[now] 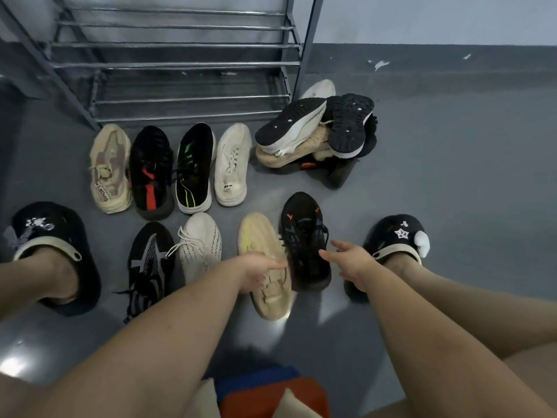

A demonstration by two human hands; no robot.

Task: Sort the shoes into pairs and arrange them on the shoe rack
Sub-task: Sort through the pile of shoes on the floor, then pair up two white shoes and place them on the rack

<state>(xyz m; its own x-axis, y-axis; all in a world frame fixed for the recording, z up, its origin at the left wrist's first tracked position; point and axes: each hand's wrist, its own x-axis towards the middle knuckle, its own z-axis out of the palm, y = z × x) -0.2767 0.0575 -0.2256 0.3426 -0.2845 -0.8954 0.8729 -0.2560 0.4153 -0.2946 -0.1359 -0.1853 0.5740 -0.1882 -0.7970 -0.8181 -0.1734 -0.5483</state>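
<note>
Below, tan shoe upturned, black shoe upright

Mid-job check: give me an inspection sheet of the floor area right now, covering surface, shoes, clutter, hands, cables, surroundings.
Surface: grey floor, glossy, with glare patches.
Job's things: shoe rack holds no shoes; back row of four shoes; front row of four shoes, the tan shoe sole-up; unsorted pile right of the rack.
Clutter: white scraps by the wall.
Hands: left hand touches the tan shoe; right hand open beside the black shoe.
Cables: nothing seen.
Surroundings: grey wall; the person's clogs flank the rows.
</note>
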